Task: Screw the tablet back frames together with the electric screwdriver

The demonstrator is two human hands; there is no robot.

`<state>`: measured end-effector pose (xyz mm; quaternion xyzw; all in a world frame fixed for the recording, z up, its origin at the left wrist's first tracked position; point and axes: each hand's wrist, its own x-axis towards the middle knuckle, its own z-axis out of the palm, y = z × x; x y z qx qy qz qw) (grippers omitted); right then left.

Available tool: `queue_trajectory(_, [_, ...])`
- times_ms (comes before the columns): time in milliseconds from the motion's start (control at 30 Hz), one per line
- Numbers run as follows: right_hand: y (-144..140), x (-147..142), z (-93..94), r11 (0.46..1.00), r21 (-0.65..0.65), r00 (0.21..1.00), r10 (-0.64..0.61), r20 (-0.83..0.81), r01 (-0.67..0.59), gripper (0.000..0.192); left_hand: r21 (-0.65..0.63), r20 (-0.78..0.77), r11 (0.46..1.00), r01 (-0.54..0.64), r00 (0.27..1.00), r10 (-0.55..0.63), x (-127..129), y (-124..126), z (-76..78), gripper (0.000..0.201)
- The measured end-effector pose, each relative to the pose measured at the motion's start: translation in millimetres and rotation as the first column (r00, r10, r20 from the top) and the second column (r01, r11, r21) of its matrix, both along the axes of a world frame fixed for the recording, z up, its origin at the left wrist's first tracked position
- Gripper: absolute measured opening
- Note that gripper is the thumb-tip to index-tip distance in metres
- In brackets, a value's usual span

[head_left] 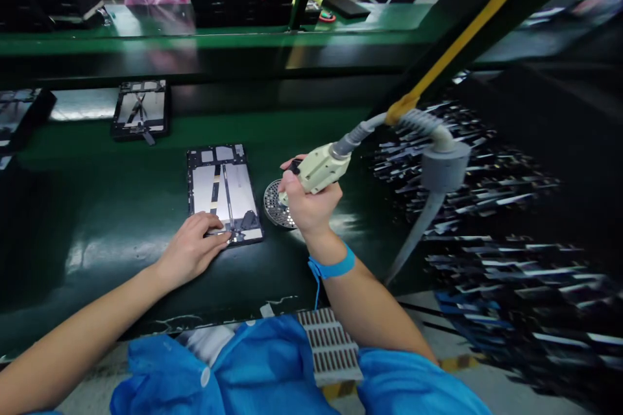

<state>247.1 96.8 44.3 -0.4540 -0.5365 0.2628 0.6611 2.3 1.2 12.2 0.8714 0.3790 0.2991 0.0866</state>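
Note:
My left hand [189, 251] rests on the lower left corner of an opened tablet [202, 191], fingers stretched out over its edge and inner parts. A large silver battery area, a dark ribbon cable and a black frame show inside the tablet. My right hand [314, 211] is wrapped around a cream-coloured electric screwdriver [324, 167] with a grey cable. The screwdriver's front end points down over a round perforated metal dish [272, 203], just right of the tablet. Whether its tip touches the dish, I cannot tell. A blue wrist strap [335, 264] circles my right wrist.
Another opened tablet [141, 110] lies farther back on the green bench [121, 207], with part of one more [19, 113] at far left. Racks of dark, blurred panels [525, 285] stand at right. A yellow bar [462, 29] slants overhead. Two people work across the bench.

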Motion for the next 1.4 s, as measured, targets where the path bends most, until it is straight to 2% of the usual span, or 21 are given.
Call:
queue_trajectory(167, [-3.5,-0.7,-4.6,1.0,0.004,1.0,0.016,0.021,-0.016,0.02,0.0,0.027,0.999,-0.041,0.999,0.041,2.4,-5.3,-7.0,0.024])
queue_trajectory(600, [-4.6,0.4,-7.9,0.998,-0.029,0.996,-0.056,0.076,0.058,0.021,-0.076,0.066,0.995,-0.057,0.996,0.062,3.4,-8.3,-6.6,0.027])
queue_trajectory(700, [-4.3,1.0,-3.2,0.998,-0.024,0.996,-0.053,0.076,0.055,0.019,-0.081,0.064,0.995,-0.059,0.996,0.064,4.1,-9.1,-8.6,0.029])
queue_trajectory(833, [-16.8,-10.7,15.0,0.999,0.033,0.999,0.032,-0.044,-0.031,0.015,-0.073,0.072,0.996,-0.06,0.995,0.065,6.7,-5.4,-11.7,0.026])
queue_trajectory(933, [-36.4,-28.5,24.9,0.974,0.071,0.966,0.222,-0.134,-0.214,0.02,-0.065,0.127,0.997,-0.044,0.99,0.052,8.4,0.1,-14.4,0.024])
queue_trajectory(1033, [-53.0,-43.4,23.5,0.922,0.04,0.915,0.388,-0.11,-0.386,0.023,-0.075,0.178,0.996,-0.043,0.983,0.056,9.1,3.3,-16.0,0.027])
queue_trajectory(1233, [-57.2,-50.1,9.6,0.905,-0.001,0.904,0.424,-0.053,-0.424,0.025,-0.134,0.154,0.991,-0.028,0.987,0.049,8.2,3.2,-12.4,0.029])
queue_trajectory(1400, [-55.7,-52.7,7.7,0.901,0.013,0.899,0.435,-0.059,-0.435,0.027,-0.126,0.108,0.992,-0.027,0.993,0.041,7.6,2.8,-10.8,0.028])
